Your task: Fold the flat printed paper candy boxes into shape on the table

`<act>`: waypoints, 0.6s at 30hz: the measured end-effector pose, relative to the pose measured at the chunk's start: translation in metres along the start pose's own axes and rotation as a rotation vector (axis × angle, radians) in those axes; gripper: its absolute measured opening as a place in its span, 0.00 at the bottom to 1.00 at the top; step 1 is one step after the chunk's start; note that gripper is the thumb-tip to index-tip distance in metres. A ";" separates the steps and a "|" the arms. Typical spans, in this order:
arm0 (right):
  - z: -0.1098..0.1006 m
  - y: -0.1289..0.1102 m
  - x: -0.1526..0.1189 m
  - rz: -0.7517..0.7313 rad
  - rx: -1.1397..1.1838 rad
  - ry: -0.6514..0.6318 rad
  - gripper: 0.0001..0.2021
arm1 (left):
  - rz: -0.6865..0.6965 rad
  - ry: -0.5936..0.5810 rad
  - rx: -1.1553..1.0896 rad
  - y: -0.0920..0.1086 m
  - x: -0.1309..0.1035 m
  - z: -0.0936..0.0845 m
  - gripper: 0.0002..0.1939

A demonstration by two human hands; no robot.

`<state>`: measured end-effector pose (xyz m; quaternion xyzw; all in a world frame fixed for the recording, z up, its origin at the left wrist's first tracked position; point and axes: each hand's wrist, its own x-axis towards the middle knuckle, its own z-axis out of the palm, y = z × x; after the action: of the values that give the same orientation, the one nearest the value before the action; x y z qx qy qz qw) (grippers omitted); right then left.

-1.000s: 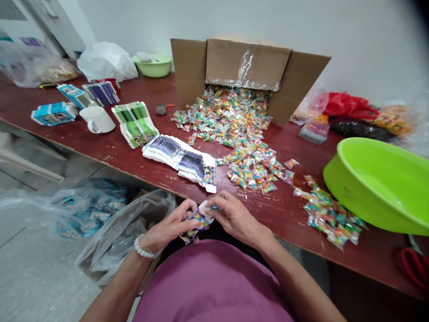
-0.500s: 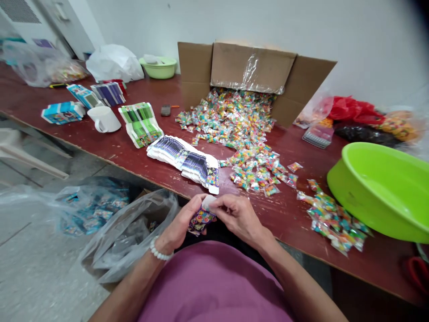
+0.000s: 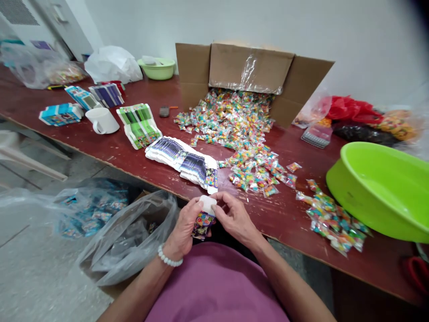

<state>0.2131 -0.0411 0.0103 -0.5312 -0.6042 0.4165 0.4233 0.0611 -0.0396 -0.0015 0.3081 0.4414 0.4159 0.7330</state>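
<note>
A small purple patterned carton [image 3: 203, 222] with a raised white end flap is held just in front of my body, below the table's edge. My left hand [image 3: 185, 226] wraps round its left side, thumb near the flap. With thumb and fingers, my right hand [image 3: 233, 218] pinches the white flap at its right edge. Just beyond the hands lies a fanned row of flat purple cartons [image 3: 182, 161] on the table. Wrapped candies [image 3: 251, 170] spread behind and to the right of them. What is inside the held carton cannot be seen.
An opened cardboard box [image 3: 251, 67] spills candies onto the red table [image 3: 140, 167]. At the right stands a large green basin [image 3: 385, 197]. Green cartons [image 3: 140, 125] and a white mug [image 3: 102, 120] are at left. A plastic-lined box [image 3: 134, 241] sits on the floor.
My left hand has shifted slightly right and turned the carton more upright. More of the white flap shows now, with my right hand's fingers still at its edge.
</note>
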 end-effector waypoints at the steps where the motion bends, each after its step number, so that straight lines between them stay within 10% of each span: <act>1: 0.002 -0.001 0.000 -0.021 -0.038 0.032 0.07 | -0.013 0.012 -0.002 -0.001 0.000 0.001 0.23; 9: -0.003 0.010 0.003 0.227 0.541 -0.094 0.16 | -0.050 0.022 -0.082 0.004 -0.003 0.001 0.24; 18: 0.003 0.006 0.003 0.139 0.381 -0.054 0.11 | -0.046 -0.019 -0.033 -0.002 -0.004 0.005 0.22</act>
<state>0.2116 -0.0379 0.0037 -0.4705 -0.4876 0.5657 0.4700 0.0649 -0.0440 0.0004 0.2896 0.4344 0.4032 0.7515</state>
